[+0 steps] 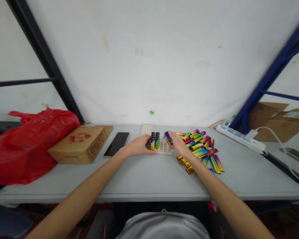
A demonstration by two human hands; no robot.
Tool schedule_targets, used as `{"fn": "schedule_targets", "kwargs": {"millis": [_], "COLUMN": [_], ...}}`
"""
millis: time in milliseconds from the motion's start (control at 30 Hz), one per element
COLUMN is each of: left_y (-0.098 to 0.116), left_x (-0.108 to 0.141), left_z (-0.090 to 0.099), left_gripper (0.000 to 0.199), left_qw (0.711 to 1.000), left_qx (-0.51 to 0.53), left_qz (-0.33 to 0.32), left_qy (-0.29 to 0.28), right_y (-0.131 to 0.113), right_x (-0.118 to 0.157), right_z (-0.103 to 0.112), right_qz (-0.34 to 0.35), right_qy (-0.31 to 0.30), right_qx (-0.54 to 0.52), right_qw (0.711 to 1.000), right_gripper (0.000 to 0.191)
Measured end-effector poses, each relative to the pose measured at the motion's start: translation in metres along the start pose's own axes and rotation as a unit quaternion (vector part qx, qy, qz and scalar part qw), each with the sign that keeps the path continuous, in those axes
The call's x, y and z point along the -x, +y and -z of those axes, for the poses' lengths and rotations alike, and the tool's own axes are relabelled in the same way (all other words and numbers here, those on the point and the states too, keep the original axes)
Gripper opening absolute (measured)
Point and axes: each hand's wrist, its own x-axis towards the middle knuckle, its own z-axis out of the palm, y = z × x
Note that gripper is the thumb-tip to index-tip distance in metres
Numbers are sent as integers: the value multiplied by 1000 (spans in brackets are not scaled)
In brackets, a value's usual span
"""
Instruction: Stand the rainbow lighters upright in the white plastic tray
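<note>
Several lighters (pixel 154 141) with black tops stand upright in two rows in the left part of a white tray with round holes (pixel 165 148). My left hand (pixel 140 145) curves around the tray's left end, thumb at the front corner and fingers behind, beside the standing lighters. Above the tray's right part, my right hand (pixel 176 142) pinches a blue lighter (pixel 167 136), tilted. Close by on the right lies a loose pile of shiny multicoloured lighters (pixel 199 144), partly hidden by my right forearm.
Behind the tray lies a second white holed tray (pixel 147 128). Toward the left are a dark phone (pixel 117 144), a cardboard box (pixel 77 144) and a red plastic bag (pixel 32 146). A white power strip (pixel 240 137) with a plugged-in cable lies at the right.
</note>
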Motion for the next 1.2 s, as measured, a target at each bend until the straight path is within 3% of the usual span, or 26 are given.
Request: {"fn": "schedule_targets", "kwargs": {"millis": [233, 433, 567, 733, 900, 1067, 1200], "left_y": [0, -2, -3, -2, 0, 2, 1], "left_x": [0, -1, -1, -1, 0, 1, 0], "left_z": [-1, -2, -2, -2, -1, 1, 1], "left_gripper": [69, 70, 72, 69, 71, 68, 65], "left_qw": [1000, 1000, 1000, 1000, 1000, 1000, 1000], "left_qx": [-3, 5, 3, 6, 10, 20, 21], "left_qz": [-3, -7, 1, 4, 5, -4, -5], "left_qy": [-2, 1, -5, 2, 0, 0, -5], "right_y": [-21, -13, -13, -13, -6, -2, -4], "right_x": [13, 9, 9, 10, 10, 8, 6], "right_z": [6, 1, -3, -9, -12, -10, -11], "right_qz": [120, 231, 226, 172, 127, 158, 155], "right_qy": [-30, 9, 31, 59, 38, -37, -32], "right_qx": [167, 208, 233, 194, 157, 228, 299], "right_qw": [978, 950, 945, 964, 979, 960, 941], "right_gripper": [43, 38, 42, 44, 42, 37, 28]}}
